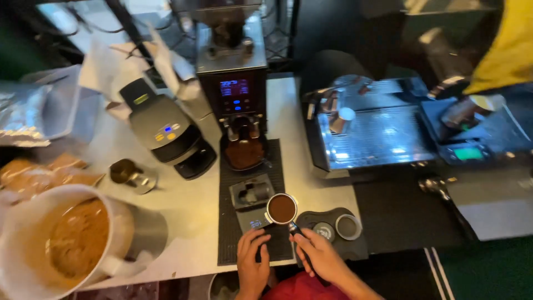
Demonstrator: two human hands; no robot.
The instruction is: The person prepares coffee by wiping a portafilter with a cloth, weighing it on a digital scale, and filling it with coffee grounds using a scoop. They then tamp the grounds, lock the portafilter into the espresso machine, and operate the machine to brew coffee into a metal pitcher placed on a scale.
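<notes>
**Portafilter on the scale, both hands at the counter edge**

The right hand (317,253) is closed around the dark handle of one portafilter (282,209), whose round basket, full of brown ground coffee, rests on a small scale (251,221) just beyond the fingertips. The left hand (251,260) lies just left of the right one, fingers curled on the near edge of the black mat (227,183); whether it grips anything cannot be told.

Straight ahead of both hands, further along the mat, stands one coffee grinder (233,83) with a lit blue display and a heap of grounds at its base. Between it and the scale sits a small grey holder (251,192). Just right of the right hand lies a dark tamping pad (333,219) carrying two round pieces. Far right is one espresso machine drip tray (377,136). Far left stands a large white bucket (33,261) of brown grounds.
</notes>
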